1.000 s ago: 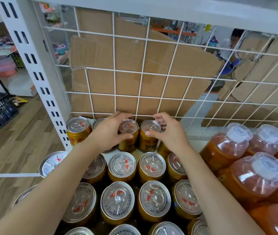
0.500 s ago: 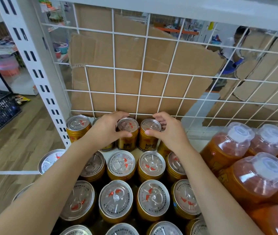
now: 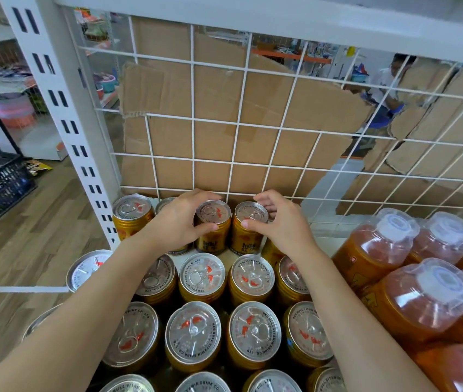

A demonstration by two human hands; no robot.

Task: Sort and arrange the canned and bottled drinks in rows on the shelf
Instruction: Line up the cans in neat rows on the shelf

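The left hand (image 3: 176, 224) hides most of one back-row can (image 3: 164, 201); the bottom edge crops the nearest cans (image 3: 203, 383).

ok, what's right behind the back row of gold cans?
A white wire grid, with torn brown cardboard behind it. The left hand, right hand and back-row cans cover the grid's foot, so any contact there can't be seen.

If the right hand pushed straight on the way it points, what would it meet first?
The right hand grips a gold can; beyond it, probably the white wire grid close behind, backed by cardboard. Depth is hard to judge.
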